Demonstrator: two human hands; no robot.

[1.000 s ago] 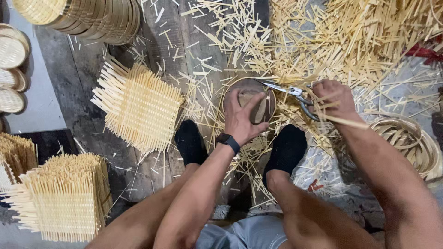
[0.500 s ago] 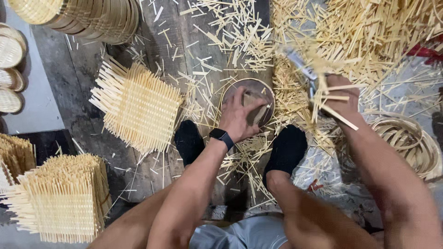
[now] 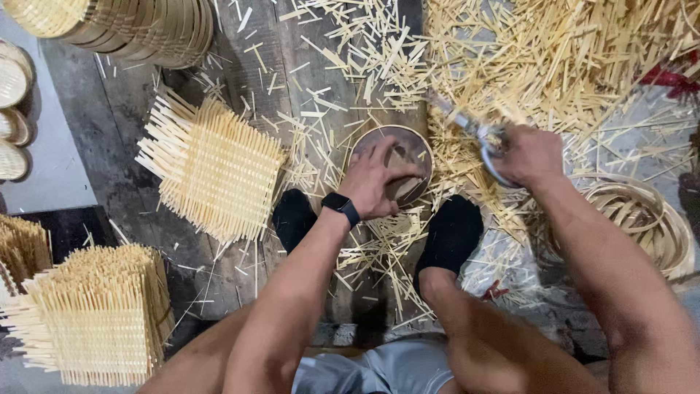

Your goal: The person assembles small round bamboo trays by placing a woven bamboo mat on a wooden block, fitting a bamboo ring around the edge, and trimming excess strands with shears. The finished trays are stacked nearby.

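Left hand [image 3: 375,182] half hides the round disc [image 3: 408,157]; blurred scissors [image 3: 477,135] in right hand [image 3: 532,155].

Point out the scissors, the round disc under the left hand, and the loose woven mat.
scissors [image 3: 477,135], head view, metal near the pivot.
round disc [image 3: 412,146], head view, bare upper right part.
woven mat [image 3: 215,168], head view, centre of weave.

Pale matt bamboo strips [image 3: 554,66], shiny metal shears [image 3: 477,135], rough dark planks [image 3: 117,146]

A bamboo-weaving workshop, worked on the floor: pale cut bamboo splints [image 3: 554,66] litter dark worn floorboards [image 3: 124,138] from twelve to three o'clock, square woven bamboo mats [image 3: 215,171] lie at nine, stacked ones [image 3: 102,321] at seven, round woven baskets [image 3: 117,22] nested at eleven
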